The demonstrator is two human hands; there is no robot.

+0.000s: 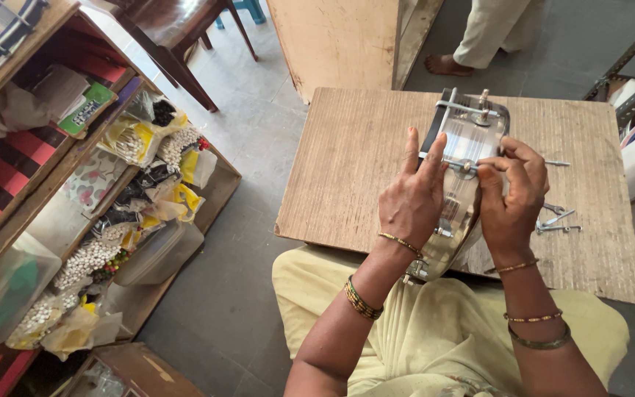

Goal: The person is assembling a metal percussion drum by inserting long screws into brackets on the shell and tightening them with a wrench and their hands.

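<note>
— Pale yellow cloth [435, 338] over my lap sits closest to the lens, bangles on both wrists above it. What is in the hands?

— Between them I hold a shiny metal drum frame [464, 169], tilted on its edge, its near rim down at my lap and its far rim resting on the wooden board [347, 176].

— And the left hand [409, 198]?

— It is pressed flat against the frame's left side, fingers stretched upward, steadying it.

— The right hand [512, 195]?

— Its fingertips are pinched on a thin metal tension rod [472, 163] that crosses the frame.

— Anything else on the board?

— A few loose metal hooks and screws [556, 220] lie just beside my right hand.

— What surrounds the spot?

— At my left, wooden shelves [60, 191] hold plastic bags of white beads [82, 265] and yellow packets. Beyond the board, another person's bare foot [446, 66] stands on the grey floor, near an upright wooden panel [339, 40].
</note>
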